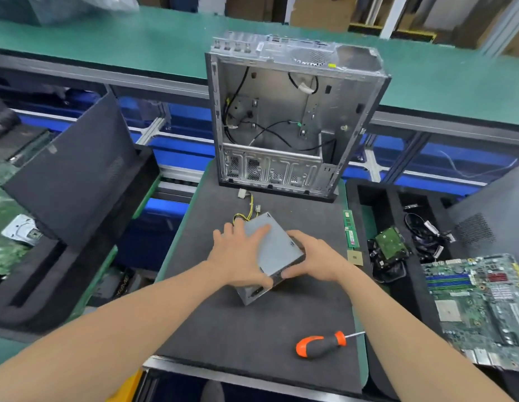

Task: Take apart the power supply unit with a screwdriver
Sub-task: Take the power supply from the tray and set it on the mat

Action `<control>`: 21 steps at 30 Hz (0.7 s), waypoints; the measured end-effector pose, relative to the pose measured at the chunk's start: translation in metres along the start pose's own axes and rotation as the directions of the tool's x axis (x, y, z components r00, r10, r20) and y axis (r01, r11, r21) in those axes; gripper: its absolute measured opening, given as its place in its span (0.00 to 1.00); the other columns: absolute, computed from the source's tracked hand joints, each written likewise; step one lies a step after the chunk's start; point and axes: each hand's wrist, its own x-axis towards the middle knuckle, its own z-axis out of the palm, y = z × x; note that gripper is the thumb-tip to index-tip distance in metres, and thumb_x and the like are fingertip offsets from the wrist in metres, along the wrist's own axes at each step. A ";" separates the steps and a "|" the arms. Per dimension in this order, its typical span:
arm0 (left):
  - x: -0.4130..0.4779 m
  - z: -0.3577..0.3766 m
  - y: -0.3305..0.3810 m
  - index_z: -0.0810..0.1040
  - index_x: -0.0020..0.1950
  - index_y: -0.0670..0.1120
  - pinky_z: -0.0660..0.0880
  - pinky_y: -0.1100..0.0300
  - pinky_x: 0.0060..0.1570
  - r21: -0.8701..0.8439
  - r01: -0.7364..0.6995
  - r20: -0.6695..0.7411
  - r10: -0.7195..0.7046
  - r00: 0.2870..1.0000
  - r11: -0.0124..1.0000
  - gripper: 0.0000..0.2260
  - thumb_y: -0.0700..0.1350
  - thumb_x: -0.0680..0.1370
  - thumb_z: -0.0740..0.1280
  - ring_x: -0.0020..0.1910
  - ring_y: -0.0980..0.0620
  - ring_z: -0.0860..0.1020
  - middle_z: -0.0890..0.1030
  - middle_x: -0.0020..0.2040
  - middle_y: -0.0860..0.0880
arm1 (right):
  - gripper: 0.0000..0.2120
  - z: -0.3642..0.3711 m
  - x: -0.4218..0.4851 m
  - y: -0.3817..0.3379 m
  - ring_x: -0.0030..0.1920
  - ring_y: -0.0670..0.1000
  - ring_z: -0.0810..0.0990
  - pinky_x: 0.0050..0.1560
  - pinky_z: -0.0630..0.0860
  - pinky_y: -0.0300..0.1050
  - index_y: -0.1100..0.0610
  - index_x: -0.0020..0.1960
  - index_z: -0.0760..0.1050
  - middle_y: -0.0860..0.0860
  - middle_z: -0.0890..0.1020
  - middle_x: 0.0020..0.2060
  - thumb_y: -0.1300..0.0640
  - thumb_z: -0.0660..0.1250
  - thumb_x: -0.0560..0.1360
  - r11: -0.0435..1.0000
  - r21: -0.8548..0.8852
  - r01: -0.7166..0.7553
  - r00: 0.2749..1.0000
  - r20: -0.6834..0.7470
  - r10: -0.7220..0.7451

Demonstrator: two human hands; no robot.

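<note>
The grey metal power supply unit (277,250) lies at an angle on the dark work mat (223,329), its yellow and black cables (246,213) trailing toward the case. My left hand (241,256) lies flat on its top with the fingers spread and the thumb at its near end. My right hand (313,256) grips its right edge and near corner. An orange and black screwdriver (322,345) lies on the mat at the near right, apart from both hands.
An open, gutted computer case (284,117) stands at the mat's far end. A memory stick (350,229) and a CPU (355,257) lie at the mat's right edge. A tray to the right holds a hard drive (390,242), cables and a motherboard (478,309). Black side panels (75,172) lean at left.
</note>
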 end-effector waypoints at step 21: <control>0.008 -0.024 -0.087 0.45 0.78 0.77 0.47 0.39 0.79 -0.208 -0.422 0.122 0.451 0.884 0.882 0.57 0.59 0.62 0.82 0.82 0.47 0.42 0.37 0.82 0.64 | 0.25 -0.016 0.007 -0.021 0.46 0.45 0.83 0.51 0.81 0.43 0.45 0.54 0.79 0.45 0.85 0.48 0.43 0.85 0.61 1.000 -0.022 -0.008 1.000 -0.010 0.008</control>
